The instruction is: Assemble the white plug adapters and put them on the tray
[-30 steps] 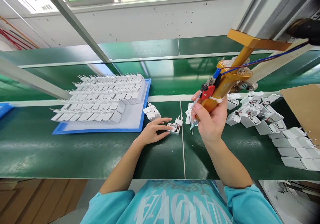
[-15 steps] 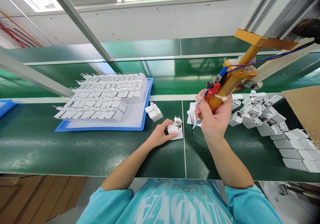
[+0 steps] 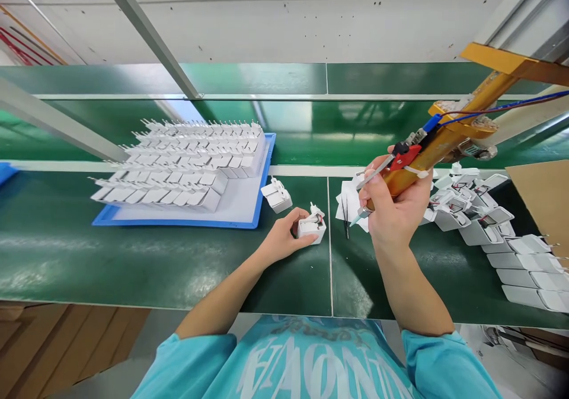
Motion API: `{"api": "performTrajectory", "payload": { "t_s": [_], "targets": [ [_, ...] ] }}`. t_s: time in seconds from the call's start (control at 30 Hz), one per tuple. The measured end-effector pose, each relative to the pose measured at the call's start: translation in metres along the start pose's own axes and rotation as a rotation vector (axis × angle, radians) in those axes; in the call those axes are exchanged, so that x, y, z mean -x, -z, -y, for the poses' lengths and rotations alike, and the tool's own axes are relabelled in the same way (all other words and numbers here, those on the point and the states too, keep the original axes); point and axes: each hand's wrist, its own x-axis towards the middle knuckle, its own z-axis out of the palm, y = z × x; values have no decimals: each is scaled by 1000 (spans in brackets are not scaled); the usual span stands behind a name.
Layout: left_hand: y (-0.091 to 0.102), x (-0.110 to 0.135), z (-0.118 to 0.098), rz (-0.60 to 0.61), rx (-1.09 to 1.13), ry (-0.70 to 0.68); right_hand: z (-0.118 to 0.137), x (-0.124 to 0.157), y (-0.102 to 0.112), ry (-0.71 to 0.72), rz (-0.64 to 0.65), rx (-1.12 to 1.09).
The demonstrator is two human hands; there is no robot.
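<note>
Your left hand (image 3: 288,236) grips one open, boxy white plastic housing (image 3: 311,230) on the green counter (image 3: 133,262), apparently steadying it with its top exposed. Your right hand (image 3: 395,209) wraps one yellow cylindrical dispenser (image 3: 429,157), probably to keep its pale-blue nozzle (image 3: 358,216) angled down. One loose white plastic unit (image 3: 276,195) sits beside one blue-rimmed tray (image 3: 178,224); the tray's white units (image 3: 178,162) and the right-hand white pile (image 3: 475,206) overlap too much to count.

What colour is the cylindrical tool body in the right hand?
The cylindrical tool body is orange-yellow; best view: head.
</note>
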Motion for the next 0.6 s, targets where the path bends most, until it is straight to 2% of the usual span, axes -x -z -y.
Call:
{"api": "performTrajectory", "payload": {
  "t_s": [0.1, 0.23, 0.4, 0.6],
  "targets": [
    [2, -3, 4, -6, -107, 5, 0, -1, 0, 0, 1, -27],
    [5, -7, 11, 39, -146, 91, -1, -1, 1, -13, 0, -9],
    [-2, -15, 16, 89, 21, 100, -3, 0, 2, 3, 4, 0],
    [-19, -24, 16, -32, 198, 57, -3, 1, 3, 12, 31, 1]
  ]
}}
